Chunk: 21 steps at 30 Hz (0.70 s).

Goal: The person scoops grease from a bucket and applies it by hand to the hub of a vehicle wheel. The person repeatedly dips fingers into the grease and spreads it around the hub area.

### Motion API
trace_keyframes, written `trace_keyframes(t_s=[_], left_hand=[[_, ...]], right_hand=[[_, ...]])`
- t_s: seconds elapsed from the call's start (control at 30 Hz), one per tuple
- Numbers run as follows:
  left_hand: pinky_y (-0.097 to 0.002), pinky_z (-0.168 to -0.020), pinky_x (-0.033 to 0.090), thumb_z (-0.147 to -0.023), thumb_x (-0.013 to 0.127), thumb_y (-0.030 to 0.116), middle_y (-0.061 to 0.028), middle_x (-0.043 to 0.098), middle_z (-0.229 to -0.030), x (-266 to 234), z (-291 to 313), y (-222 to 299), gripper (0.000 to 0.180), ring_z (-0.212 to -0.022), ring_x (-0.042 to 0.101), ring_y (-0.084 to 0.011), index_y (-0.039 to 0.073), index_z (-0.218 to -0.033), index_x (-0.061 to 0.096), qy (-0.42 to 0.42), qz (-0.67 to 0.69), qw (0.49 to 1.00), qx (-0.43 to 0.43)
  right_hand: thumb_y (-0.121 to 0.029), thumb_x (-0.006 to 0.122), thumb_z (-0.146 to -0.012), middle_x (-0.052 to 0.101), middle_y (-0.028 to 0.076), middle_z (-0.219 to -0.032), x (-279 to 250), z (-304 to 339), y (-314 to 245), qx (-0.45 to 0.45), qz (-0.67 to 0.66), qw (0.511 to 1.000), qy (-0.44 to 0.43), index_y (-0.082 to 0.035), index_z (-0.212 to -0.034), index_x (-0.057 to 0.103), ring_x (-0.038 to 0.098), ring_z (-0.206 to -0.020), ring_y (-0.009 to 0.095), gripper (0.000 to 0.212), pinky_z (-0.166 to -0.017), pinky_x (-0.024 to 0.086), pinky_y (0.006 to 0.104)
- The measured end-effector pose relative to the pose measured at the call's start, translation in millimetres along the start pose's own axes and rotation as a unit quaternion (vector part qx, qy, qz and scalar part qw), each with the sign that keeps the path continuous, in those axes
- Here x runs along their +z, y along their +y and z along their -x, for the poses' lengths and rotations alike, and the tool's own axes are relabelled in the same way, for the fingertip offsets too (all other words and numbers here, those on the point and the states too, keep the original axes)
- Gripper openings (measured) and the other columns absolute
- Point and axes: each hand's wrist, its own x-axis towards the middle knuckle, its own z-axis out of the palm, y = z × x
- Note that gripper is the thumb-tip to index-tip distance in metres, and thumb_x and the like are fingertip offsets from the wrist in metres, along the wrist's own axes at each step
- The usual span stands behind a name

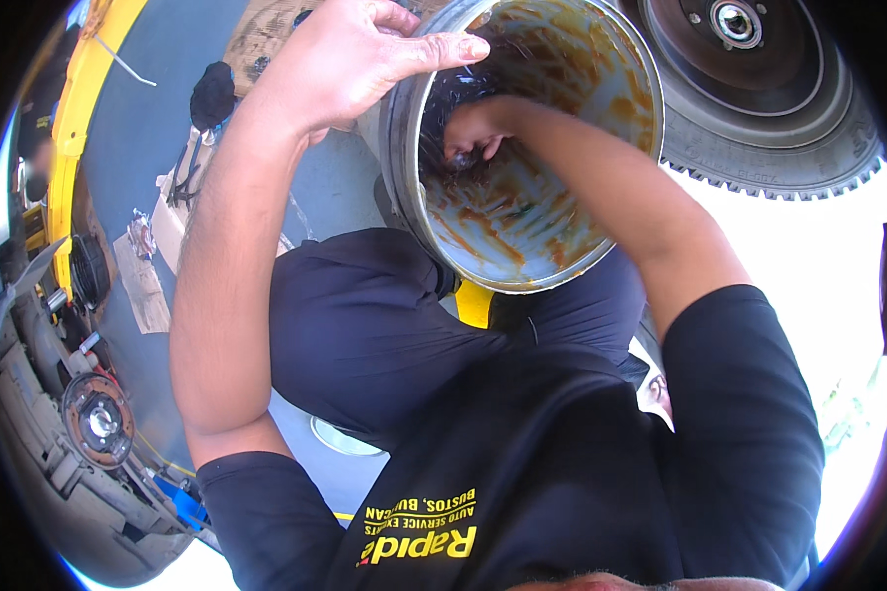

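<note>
A round bucket [650, 187] is tipped toward me above my knees. Brown grease [508, 244] streaks its pale inner wall, and a darker mass lies deeper inside. My left hand [360, 64] is at the bucket's left rim, its greasy thumb hooked over the edge; its other fingers are partly hidden, apparently behind the rim. My right hand [473, 133] reaches down inside the bucket, fingers curled against the dark grease. What lies in those fingers is hidden.
A tyre with a brake disc or drum [734, 25] stands at the upper right. At left are a yellow post [69, 148], a hub with brake parts [99, 419], cardboard [141, 281], a black bundle [213, 96] and dark tools [184, 177]. A round pale rim [345, 438] shows by my left leg.
</note>
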Motion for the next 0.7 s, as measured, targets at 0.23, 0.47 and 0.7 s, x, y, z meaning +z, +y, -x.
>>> trace_keyframes(t_s=[0.23, 0.47, 0.7], left_hand=[[-0.0296, -0.075, 0.054, -0.079, 0.093, 0.050, -0.0096, 0.075, -0.090, 1.7, -10.0, 15.2, 0.066, -0.082, 0.067, -0.0137, -0.008, -0.106, 0.077, -0.008, 0.005, 1.000, 0.008], [-0.0252, -0.075, 0.051, -0.088, 0.089, 0.032, -0.0041, 0.072, -0.090, -4.7, -3.2, 16.1, 0.042, -0.080, 0.063, -0.0088, -0.005, -0.105, 0.076, 0.007, 0.113, 0.992, -0.046], [-0.0240, -0.075, 0.050, -0.090, 0.089, 0.030, -0.0041, 0.071, -0.092, -4.1, -8.0, 15.6, 0.042, -0.083, 0.063, -0.0084, -0.005, -0.109, 0.075, -0.017, 0.132, 0.990, -0.049]], right_hand=[[-0.003, 0.055, -0.077, 0.072, 0.002, -0.111, -11.4, 153.6, 35.4, -0.232, -0.358, 0.904, 0.029, -0.008, -0.127, 0.072, 0.045, -0.060, 0.006, 0.054, -0.074, 0.054, 0.0279], [-0.009, 0.062, -0.077, 0.069, 0.025, -0.124, 21.8, 294.0, 94.4, -0.536, -0.481, 0.678, 0.145, 0.005, -0.123, 0.067, 0.045, -0.054, 0.012, 0.048, -0.063, 0.051, 0.0295], [-0.002, 0.051, -0.085, 0.069, 0.012, -0.132, -67.1, 346.0, 191.6, -0.196, -0.250, 0.638, 0.701, -0.009, -0.146, 0.062, 0.065, -0.083, 0.019, 0.063, -0.087, 0.056, 0.0373]])
